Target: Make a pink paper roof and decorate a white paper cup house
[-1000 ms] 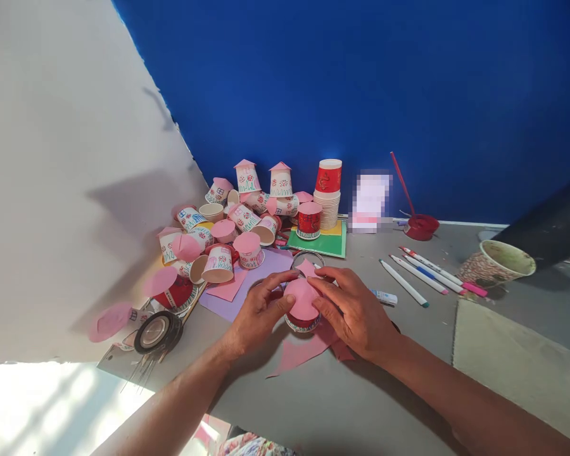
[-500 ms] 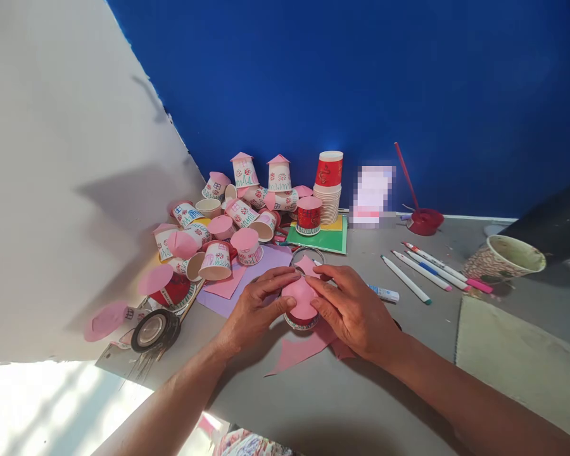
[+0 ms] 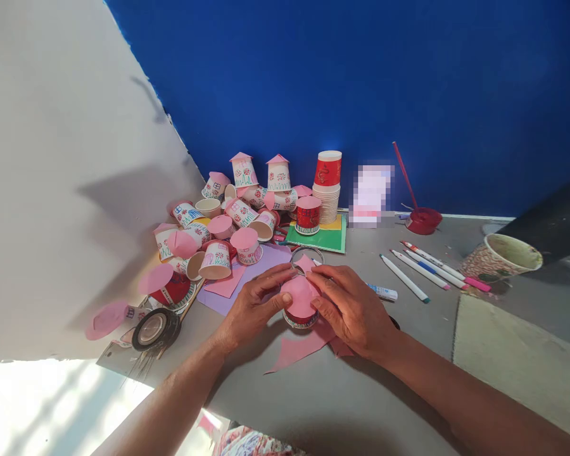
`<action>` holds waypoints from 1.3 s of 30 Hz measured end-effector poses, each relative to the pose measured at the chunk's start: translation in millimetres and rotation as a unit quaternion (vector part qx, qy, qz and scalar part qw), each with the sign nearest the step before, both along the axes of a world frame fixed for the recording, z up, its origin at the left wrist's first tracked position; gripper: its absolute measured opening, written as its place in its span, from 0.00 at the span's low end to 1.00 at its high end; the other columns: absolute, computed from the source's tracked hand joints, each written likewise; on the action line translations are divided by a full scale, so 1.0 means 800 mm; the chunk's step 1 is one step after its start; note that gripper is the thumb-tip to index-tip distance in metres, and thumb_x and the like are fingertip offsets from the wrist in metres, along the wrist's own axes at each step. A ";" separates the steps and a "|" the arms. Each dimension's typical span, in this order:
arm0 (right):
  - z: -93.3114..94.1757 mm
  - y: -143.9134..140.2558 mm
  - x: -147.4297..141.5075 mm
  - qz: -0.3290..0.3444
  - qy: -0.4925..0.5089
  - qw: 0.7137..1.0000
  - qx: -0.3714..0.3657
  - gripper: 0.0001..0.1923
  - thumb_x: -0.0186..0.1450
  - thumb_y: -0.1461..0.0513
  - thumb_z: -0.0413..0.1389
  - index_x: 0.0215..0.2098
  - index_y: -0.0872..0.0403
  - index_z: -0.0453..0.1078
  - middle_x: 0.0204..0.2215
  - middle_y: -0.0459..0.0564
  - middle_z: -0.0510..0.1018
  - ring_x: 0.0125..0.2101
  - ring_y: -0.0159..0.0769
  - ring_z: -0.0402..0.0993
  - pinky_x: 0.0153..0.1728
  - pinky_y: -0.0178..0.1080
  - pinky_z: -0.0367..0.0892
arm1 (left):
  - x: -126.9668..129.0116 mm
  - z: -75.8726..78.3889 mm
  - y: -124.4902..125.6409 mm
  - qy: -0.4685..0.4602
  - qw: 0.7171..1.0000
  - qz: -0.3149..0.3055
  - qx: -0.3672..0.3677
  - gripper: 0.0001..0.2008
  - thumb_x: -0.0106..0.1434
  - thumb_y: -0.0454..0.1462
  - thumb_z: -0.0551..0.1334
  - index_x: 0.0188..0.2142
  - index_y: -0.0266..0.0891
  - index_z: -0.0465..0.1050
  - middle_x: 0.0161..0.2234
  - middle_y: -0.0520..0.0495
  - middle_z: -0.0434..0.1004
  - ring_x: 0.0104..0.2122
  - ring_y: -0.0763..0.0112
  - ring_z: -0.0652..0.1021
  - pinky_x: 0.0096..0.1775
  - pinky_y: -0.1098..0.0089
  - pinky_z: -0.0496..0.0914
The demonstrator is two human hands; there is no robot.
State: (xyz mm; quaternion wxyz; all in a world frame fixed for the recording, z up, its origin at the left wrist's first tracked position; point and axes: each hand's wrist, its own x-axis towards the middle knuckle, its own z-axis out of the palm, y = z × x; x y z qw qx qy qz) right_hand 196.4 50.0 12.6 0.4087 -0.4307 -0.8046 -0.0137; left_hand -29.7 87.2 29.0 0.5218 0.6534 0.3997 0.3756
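An upturned red paper cup (image 3: 300,318) stands on the grey table with a pink paper cone (image 3: 300,296) on top of it. My left hand (image 3: 255,305) grips the cup and the cone's edge from the left. My right hand (image 3: 350,309) presses on the cone from the right, fingers curled over its rim. Pink paper scraps (image 3: 298,348) lie under and in front of the cup. A small clear ring-shaped lid (image 3: 306,256) lies just behind the cup.
A heap of decorated cups with pink roofs (image 3: 228,218) fills the back left. A stack of red and white cups (image 3: 328,188), coloured paper sheets (image 3: 325,237), markers (image 3: 422,266), a glue stick (image 3: 382,292), a tape roll (image 3: 154,329), a patterned cup (image 3: 503,259) and a red dish with a stick (image 3: 422,220) surround me.
My hands stay on the cup and cone; the fingers have shifted slightly around the cone's rim. The view has tilted a little.
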 end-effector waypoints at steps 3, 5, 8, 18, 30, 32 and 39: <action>0.002 -0.001 0.002 0.009 0.008 1.000 0.003 0.20 0.76 0.57 0.52 0.61 0.59 0.69 0.53 0.63 0.78 0.53 0.50 0.74 0.52 0.54 0.76 | -0.009 0.003 0.006 0.044 0.998 -0.022 0.050 0.24 0.64 0.51 0.70 0.60 0.57 0.77 0.67 0.44 0.71 0.68 0.48 0.68 0.67 0.48 0.64; 0.003 -0.002 0.001 0.010 0.001 1.000 0.002 0.20 0.75 0.56 0.54 0.60 0.59 0.69 0.53 0.64 0.78 0.53 0.51 0.74 0.52 0.55 0.76 | -0.012 0.005 0.006 0.063 0.994 -0.013 0.084 0.25 0.63 0.50 0.72 0.59 0.58 0.78 0.68 0.44 0.70 0.68 0.48 0.68 0.67 0.48 0.63; 0.004 -0.003 -0.001 0.002 -0.014 1.000 0.004 0.22 0.74 0.54 0.55 0.60 0.59 0.69 0.53 0.64 0.78 0.51 0.52 0.75 0.50 0.55 0.77 | -0.010 0.007 0.002 0.079 0.990 0.002 0.113 0.23 0.61 0.49 0.74 0.56 0.58 0.80 0.67 0.44 0.71 0.67 0.47 0.70 0.67 0.47 0.63; 0.001 -0.004 -0.002 -0.012 -0.025 0.999 -0.017 0.22 0.73 0.53 0.57 0.60 0.57 0.71 0.57 0.64 0.77 0.54 0.54 0.74 0.52 0.58 0.75 | -0.009 0.001 -0.003 0.113 0.987 0.001 0.116 0.22 0.62 0.49 0.72 0.56 0.60 0.80 0.68 0.47 0.70 0.68 0.47 0.68 0.69 0.44 0.60; -0.010 0.016 0.017 -0.090 0.113 0.990 -0.004 0.15 0.77 0.54 0.48 0.52 0.52 0.72 0.44 0.56 0.83 0.42 0.43 0.81 0.37 0.43 0.78 | 0.006 0.001 -0.020 0.140 0.988 0.009 0.057 0.53 0.51 0.36 0.76 0.73 0.51 0.55 0.67 0.40 0.69 0.66 0.44 0.69 0.66 0.48 0.64; -0.015 0.019 0.018 -0.096 0.122 0.988 -0.010 0.15 0.77 0.54 0.48 0.52 0.52 0.72 0.44 0.56 0.83 0.41 0.43 0.82 0.36 0.42 0.79 | 0.004 0.005 -0.015 0.120 0.990 0.054 0.049 0.53 0.50 0.36 0.76 0.72 0.50 0.56 0.65 0.39 0.71 0.64 0.44 0.71 0.65 0.47 0.64; -0.025 0.020 0.016 -0.053 0.064 0.997 0.002 0.12 0.75 0.57 0.53 0.53 0.50 0.72 0.43 0.54 0.82 0.42 0.43 0.83 0.39 0.43 0.81 | -0.030 0.047 0.015 -0.124 0.985 0.117 -0.028 0.51 0.50 0.42 0.77 0.70 0.50 0.57 0.61 0.39 0.75 0.58 0.46 0.78 0.55 0.52 0.76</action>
